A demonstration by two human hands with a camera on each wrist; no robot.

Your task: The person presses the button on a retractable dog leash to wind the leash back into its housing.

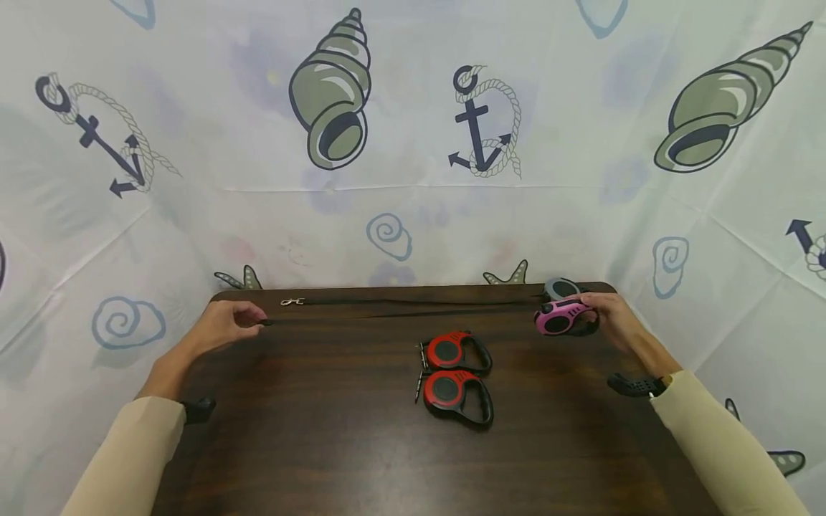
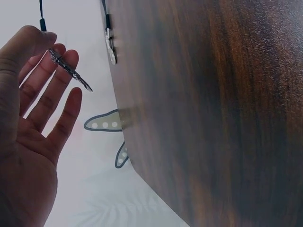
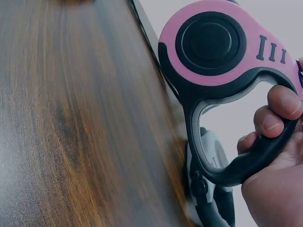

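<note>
At the table's far right corner my right hand (image 1: 609,315) grips the black handle of a pink retractable dog leash (image 3: 213,42), fingers curled through the loop. Across to the far left, my left hand (image 1: 229,326) pinches the end of its cord between thumb and fingertips, with a metal clip (image 2: 71,71) hanging below. The black cord (image 1: 387,315) stretches between both hands. Behind the pink leash lies a grey retractable leash (image 1: 560,288); its own cord is pulled out along the back edge to a silver clip (image 1: 292,302).
Two red and black retractable leashes (image 1: 445,351) lie side by side right of the table's middle, clips pointing left. The dark wooden table (image 1: 310,430) ends at a patterned cloth backdrop (image 1: 419,229) behind and at the sides.
</note>
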